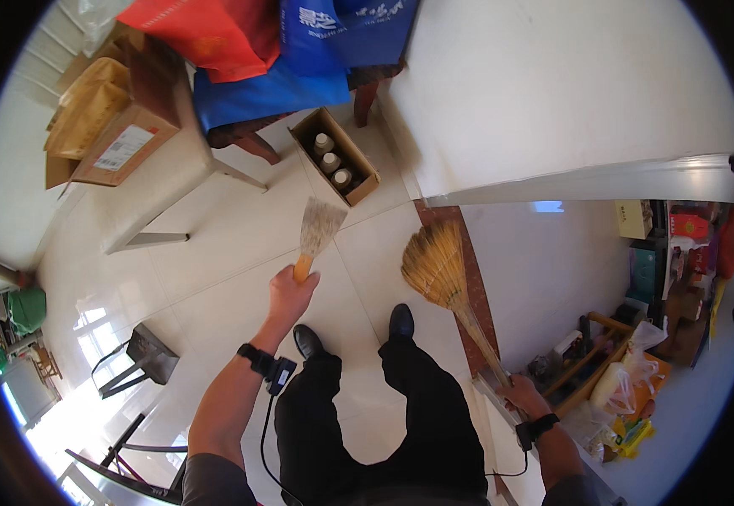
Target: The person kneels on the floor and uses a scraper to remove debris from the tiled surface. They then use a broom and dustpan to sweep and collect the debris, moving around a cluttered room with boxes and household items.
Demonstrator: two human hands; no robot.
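Note:
My left hand [293, 292] is closed round the wooden handle of a wide-bladed scraper [321, 226], its worn, stained blade pointing up and away from me. At the right, my right hand [522, 395] grips the long handle of a straw broom [437, 265]. The broom's fanned head lies over the pale tiles and the edge of a reddish-brown threshold strip [455, 221]; whether it touches the floor I cannot tell. Beyond the scraper blade stands an open cardboard box [362, 183] with several capped bottles inside. Both wrists wear black bands with small devices and cables.
A metal dustpan [155, 357] rests on the floor at left. Farther off are a pale chair [152, 202] bearing an open carton [129, 148], and a dark wooden seat with red and blue bags [265, 95]. Shelving and plastic bags [620, 386] line the right.

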